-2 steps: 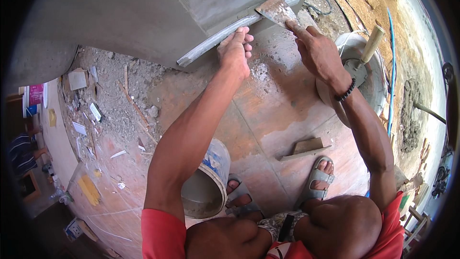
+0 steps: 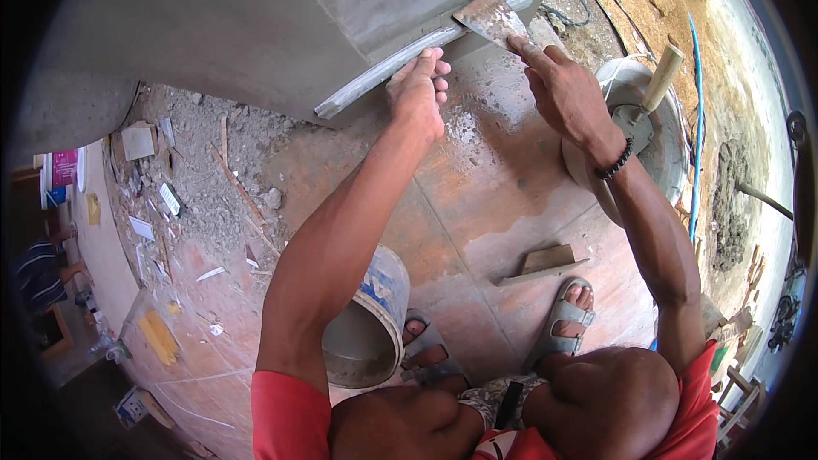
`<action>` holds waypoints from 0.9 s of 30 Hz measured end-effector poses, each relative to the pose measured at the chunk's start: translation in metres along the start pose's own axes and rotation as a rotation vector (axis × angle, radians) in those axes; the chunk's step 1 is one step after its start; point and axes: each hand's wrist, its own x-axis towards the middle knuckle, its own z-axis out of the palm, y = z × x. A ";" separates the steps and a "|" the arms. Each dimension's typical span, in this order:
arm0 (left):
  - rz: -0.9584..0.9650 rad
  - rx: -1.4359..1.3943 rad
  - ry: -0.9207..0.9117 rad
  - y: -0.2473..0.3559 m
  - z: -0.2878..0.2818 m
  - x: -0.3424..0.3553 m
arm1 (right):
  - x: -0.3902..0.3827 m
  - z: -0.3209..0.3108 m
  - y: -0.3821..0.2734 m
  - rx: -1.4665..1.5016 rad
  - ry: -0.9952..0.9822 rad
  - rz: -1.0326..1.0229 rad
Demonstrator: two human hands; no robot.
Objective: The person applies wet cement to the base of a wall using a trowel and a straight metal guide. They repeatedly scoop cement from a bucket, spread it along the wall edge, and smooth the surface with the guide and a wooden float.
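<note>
A long, pale, mortar-smeared straight strip (image 2: 362, 85) lies against the lower edge of a grey plastered wall (image 2: 213, 30). My left hand (image 2: 417, 92) is closed on the strip near its middle, thumb uppermost and fingers curled beneath. In my right hand (image 2: 569, 95) is a putty knife (image 2: 489, 19) with a wide, mortar-stained blade. The index finger stretches along the blade, which rests at the strip near its far right end. The knife's handle is hidden within my palm.
At right stands a bucket (image 2: 673, 149) holding a wooden-handled tool (image 2: 663, 78). Another bucket (image 2: 388, 294) tilts beside my left foot. A bent angle piece (image 2: 545, 262) lies before my right sandal. Rubble (image 2: 204, 170) covers the left floor; a blue hose (image 2: 697, 102) runs along the right.
</note>
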 end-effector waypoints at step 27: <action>0.007 -0.015 0.021 -0.001 0.001 0.001 | 0.001 0.003 -0.025 0.243 -0.125 0.022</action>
